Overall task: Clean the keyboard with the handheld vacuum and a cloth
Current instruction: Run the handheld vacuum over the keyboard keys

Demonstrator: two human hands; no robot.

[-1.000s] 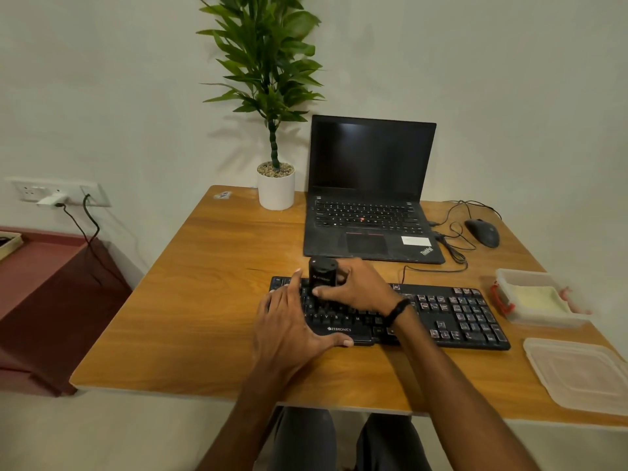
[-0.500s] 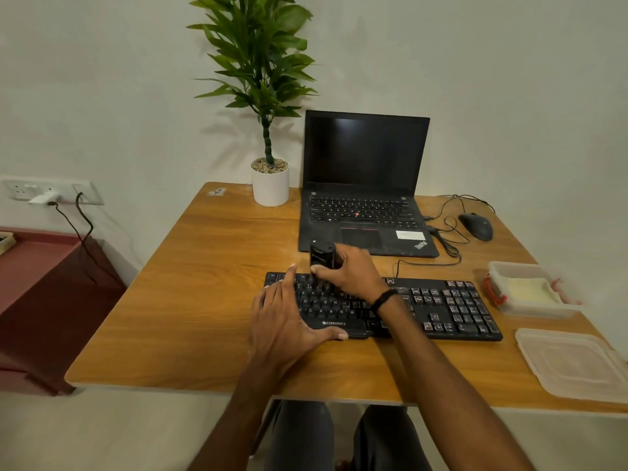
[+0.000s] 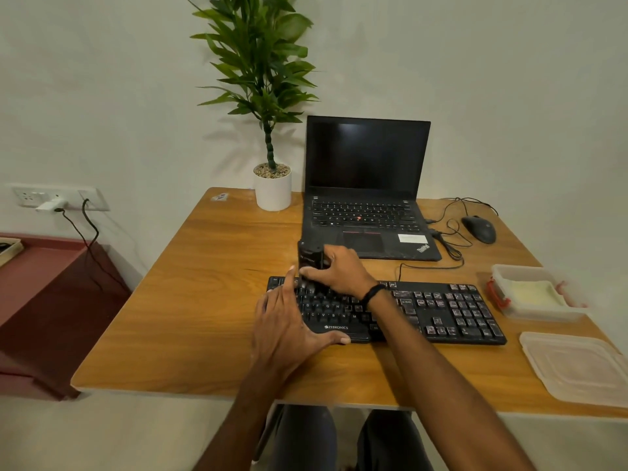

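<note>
A black keyboard lies near the front of the wooden table. My right hand grips a small black handheld vacuum, held upright over the keyboard's upper left keys. Flat on the keyboard's left end rests my left hand, fingers spread and thumb along the front edge. A yellowish cloth lies in a clear plastic box to the right of the keyboard.
Behind the keyboard stands an open black laptop, with a white potted plant to its left. A black mouse and loose cables lie at the back right. The box's lid sits at the front right corner.
My right hand has carried the vacuum up from the middle rows toward the keyboard's top left keys. My left hand stays pressed on the left end.
</note>
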